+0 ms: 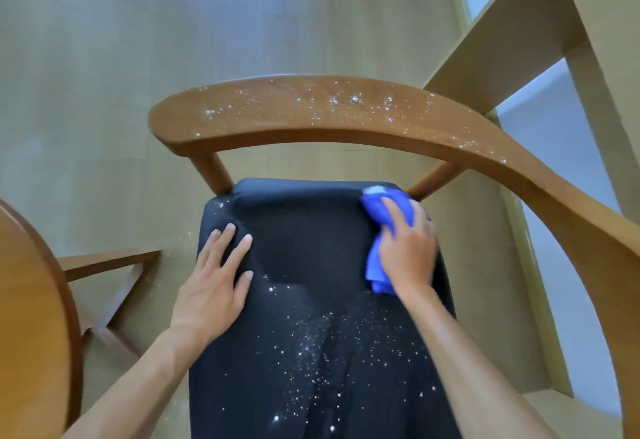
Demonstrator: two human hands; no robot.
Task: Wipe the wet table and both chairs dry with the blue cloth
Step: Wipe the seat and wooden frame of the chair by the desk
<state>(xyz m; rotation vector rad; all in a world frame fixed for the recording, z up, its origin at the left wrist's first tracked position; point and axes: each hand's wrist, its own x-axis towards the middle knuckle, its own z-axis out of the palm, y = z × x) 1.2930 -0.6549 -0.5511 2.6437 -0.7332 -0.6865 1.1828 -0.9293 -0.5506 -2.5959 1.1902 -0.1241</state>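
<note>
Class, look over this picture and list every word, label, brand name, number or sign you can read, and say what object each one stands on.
None: no readable text appears anywhere in the picture.
The blue cloth, the black seat, the wooden backrest and the table edge carry no print or label; the white specks on them are droplets, not writing.

Bunched blue cloth (377, 217) on droplet-speckled black chair seat (311, 352) (far-right corner)
</note>
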